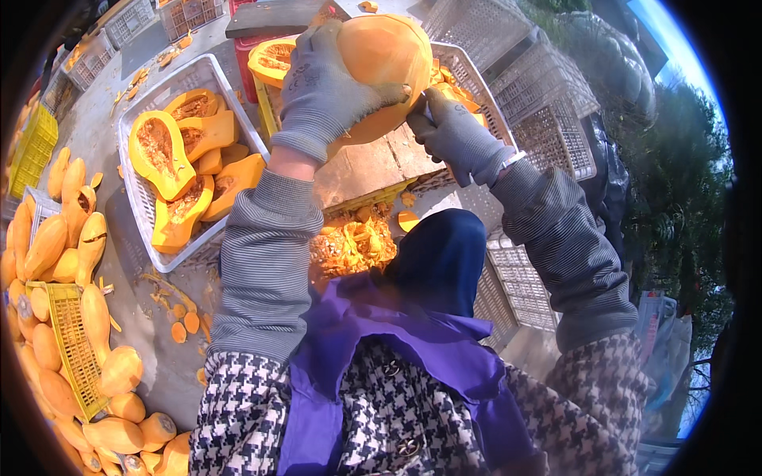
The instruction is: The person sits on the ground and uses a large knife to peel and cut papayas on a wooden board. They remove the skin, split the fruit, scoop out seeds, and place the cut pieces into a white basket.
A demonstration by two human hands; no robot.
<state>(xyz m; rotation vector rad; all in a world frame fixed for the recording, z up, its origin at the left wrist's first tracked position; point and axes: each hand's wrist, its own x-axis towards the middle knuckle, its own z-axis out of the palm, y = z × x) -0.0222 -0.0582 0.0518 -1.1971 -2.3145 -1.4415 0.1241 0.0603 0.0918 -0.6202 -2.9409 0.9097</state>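
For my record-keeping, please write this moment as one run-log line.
Left hand: gripping orange pumpkin | Right hand: curled at pumpkin's right side, grasp unclear | White crate: cut pumpkin pieces, left of hands

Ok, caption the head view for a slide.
Left hand grips a squash, right hand at its edge; cut pieces in a crate.

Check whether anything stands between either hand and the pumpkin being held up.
Nothing visible blocks the left hand: gloved, it lies right against the side of the pumpkin. At the pumpkin's lower right, a thin, mostly hidden item shows in the right hand; whether it touches the pumpkin, I cannot tell.
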